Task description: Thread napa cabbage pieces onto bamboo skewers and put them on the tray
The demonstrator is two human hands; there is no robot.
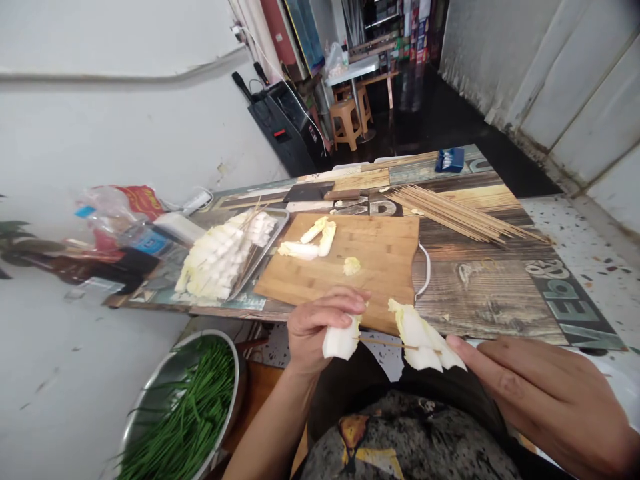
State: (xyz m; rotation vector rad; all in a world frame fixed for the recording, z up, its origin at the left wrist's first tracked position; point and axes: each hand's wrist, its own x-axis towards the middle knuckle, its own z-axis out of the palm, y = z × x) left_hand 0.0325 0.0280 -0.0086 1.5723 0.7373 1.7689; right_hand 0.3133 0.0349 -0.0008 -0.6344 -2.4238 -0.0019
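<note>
My left hand (320, 323) pinches a folded white cabbage piece (342, 341) just below the near edge of the bamboo cutting board (380, 263). My right hand (540, 393) holds a thin wooden skewer (385, 343) with several cabbage pieces (423, 337) threaded on it. The skewer tip points left and touches the piece in my left hand. More cabbage pieces (313, 241) and a small scrap (351, 266) lie on the board.
A metal tray (274, 240) of finished cabbage skewers (220, 257) stands left of the board. A loose pile of bare skewers (460, 215) lies at the back right, a cleaver (325, 193) behind the board. A steel bowl (150, 400) of green chives (190, 413) sits low left.
</note>
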